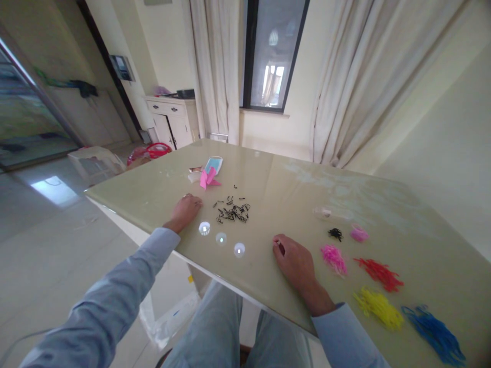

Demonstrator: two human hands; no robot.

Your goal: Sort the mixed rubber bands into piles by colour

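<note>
My left hand (186, 210) rests on the table left of a scattered pile of small black pieces (233, 212), its fingers slightly apart and nothing in them. My right hand (293, 258) lies on its side on the tabletop, fingers curled closed; whatever they may hold is hidden. Between the hands, near the front edge, three small round clear items reflect light: one on the left (204, 228), one in the middle (221, 238) and one on the right (239, 249). To the right of my right hand lies a pink bundle of strands (334, 259), with a small black bundle (335, 234) behind it.
Red (380, 274), yellow (379, 308) and blue strands (435, 332) lie at the right, near a pink roll (359, 233) and a clear container (330, 213). Pink paper (209, 178) and a blue-white packet (214, 165) sit at the back left of the table (276, 174).
</note>
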